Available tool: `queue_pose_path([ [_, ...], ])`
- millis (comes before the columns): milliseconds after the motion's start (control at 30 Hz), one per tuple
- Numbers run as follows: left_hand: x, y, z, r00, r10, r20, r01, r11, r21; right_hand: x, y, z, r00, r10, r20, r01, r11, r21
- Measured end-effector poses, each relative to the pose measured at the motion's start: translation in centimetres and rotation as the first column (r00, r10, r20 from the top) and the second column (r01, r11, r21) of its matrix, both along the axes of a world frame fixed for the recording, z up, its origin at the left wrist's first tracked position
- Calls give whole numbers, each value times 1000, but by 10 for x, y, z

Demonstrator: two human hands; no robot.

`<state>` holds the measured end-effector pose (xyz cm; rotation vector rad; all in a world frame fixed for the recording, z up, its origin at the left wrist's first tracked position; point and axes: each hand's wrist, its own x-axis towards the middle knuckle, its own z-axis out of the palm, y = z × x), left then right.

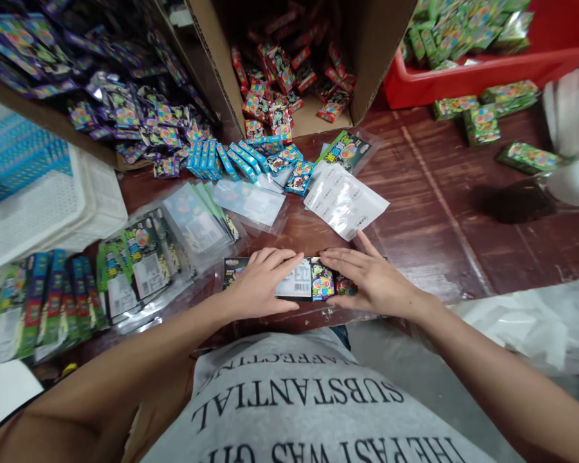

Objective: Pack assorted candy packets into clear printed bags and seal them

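Observation:
At the table's near edge, a black printed card (293, 287) with a white barcode label lies in front of me. My left hand (265, 283) spans it, fingers along the far edge and thumb along the near edge. A small purple printed box (323, 279) sits against the card's right end. My right hand (367, 280) closes over a row of small boxes there, fingers at the far side, thumb at the near side; its palm hides part of the row. Clear plastic shows around the pack. Just beyond my right fingers lies a white sticker sheet (347, 200).
Small blue boxes (244, 161) stand beyond my hands. Cartons hold purple boxes (120, 103) and red boxes (280, 67). A red bin (463, 80) holds green boxes. Bagged cards (145, 257) and filled packs (53, 296) lie left, near a white basket (84, 206).

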<state>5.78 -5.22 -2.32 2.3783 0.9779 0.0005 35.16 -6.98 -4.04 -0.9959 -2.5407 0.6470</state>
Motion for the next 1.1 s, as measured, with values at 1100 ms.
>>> queue_pose_path([
  [1100, -1, -1, -3, 997, 6, 80, -11, 998, 66, 11, -3, -5, 979, 54, -197, -70, 995, -73],
])
